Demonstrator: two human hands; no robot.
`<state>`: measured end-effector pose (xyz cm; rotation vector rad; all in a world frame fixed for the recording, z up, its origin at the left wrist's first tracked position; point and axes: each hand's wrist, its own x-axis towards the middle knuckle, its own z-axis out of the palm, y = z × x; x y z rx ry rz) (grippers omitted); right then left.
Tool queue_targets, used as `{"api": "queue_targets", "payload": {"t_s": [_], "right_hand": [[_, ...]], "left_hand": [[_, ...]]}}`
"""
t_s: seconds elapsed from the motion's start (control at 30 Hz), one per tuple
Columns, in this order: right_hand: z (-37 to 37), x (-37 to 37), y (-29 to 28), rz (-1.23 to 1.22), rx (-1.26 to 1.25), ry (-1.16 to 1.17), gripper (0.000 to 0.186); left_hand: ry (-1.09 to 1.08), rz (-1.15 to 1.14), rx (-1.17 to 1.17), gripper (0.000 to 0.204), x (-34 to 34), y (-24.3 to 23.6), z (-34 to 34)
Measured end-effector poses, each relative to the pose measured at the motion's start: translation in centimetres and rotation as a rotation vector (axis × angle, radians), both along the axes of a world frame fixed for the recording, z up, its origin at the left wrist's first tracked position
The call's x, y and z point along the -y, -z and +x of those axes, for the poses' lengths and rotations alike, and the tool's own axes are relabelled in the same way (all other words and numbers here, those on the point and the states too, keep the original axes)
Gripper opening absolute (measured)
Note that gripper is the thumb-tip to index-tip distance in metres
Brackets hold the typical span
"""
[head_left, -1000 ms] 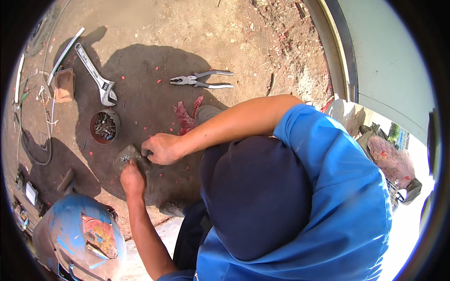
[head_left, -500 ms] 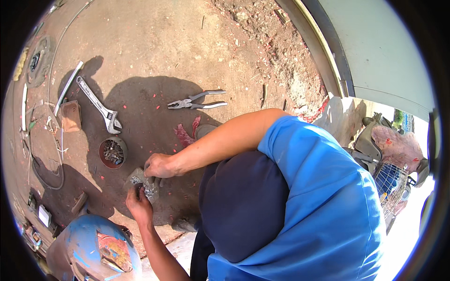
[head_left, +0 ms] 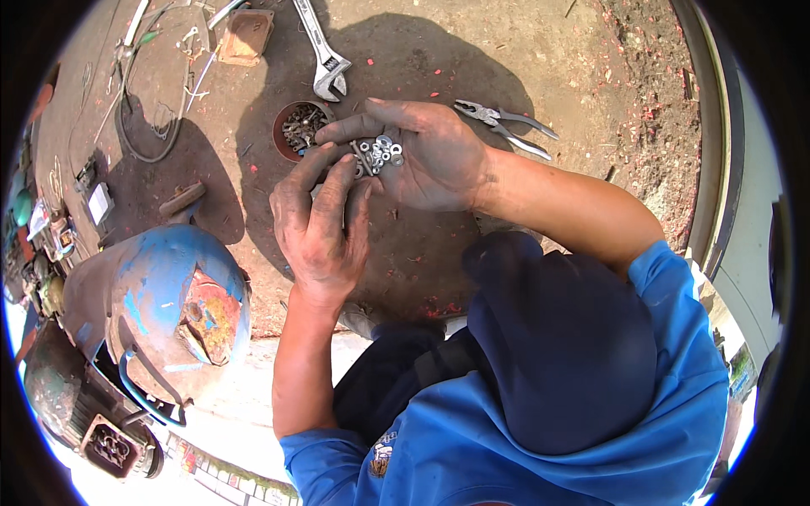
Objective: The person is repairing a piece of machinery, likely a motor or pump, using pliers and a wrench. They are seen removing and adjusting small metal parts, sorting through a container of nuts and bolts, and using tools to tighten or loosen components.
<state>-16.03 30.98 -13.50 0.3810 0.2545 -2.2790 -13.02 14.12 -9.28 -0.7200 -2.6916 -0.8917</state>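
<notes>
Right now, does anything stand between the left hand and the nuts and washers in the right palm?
Nothing visible does: the nuts and washers lie exposed on the upturned right hand, with the left hand at their edge.

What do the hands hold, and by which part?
Nuts and washers, supported from beneath by the right hand; whether the left hand grips any is unclear.

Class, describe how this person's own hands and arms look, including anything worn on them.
The left hand and right hand are ungloved, with grime on the fingers; nothing is visibly worn on either. Both forearms are bare, below short blue sleeves of smooth-looking fabric.
</notes>
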Motion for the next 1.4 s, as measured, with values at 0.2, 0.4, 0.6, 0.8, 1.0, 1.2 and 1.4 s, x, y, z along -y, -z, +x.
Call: {"api": "queue_targets", "payload": {"t_s": [0.2, 0.4, 0.6, 0.8, 1.0, 1.2, 1.4], "right_hand": [[-0.6, -0.3, -2.1, -0.100, 0.028, -0.008, 0.074], [-0.3, -0.6, -1.9, -0.179, -0.031, -0.035, 0.087], [-0.1, -0.3, -2.7, -0.103, -0.008, -0.024, 0.091], [-0.2, -0.2, -2.2, -0.091, -0.054, -0.042, 0.096], [-0.2, -0.2, -2.5, -0.141, -0.005, -0.026, 0.092], [0.1, 0.0, -1.6, -0.084, -0.089, -0.065, 0.088], [0.4, 0.5, -3.2, 0.060, -0.100, -0.134, 0.085]], "left_hand": [[-0.068, 0.150, 0.100, 0.028, 1.0, -0.1, 0.8], [-0.005, -0.169, -0.028, 0.042, 0.3, -0.7, 1.0], [-0.062, -0.147, -0.057, 0.038, 1.1, -0.5, 0.8], [-0.088, -0.103, -0.067, 0.036, 1.6, -0.4, 1.0], [-0.101, 0.019, -0.062, 0.035, 1.7, 0.1, 0.8], [-0.074, 0.037, -0.077, 0.034, 0.7, 0.1, 1.1], [-0.022, -0.123, -0.044, 0.029, -0.6, -0.6, 0.8]]}}
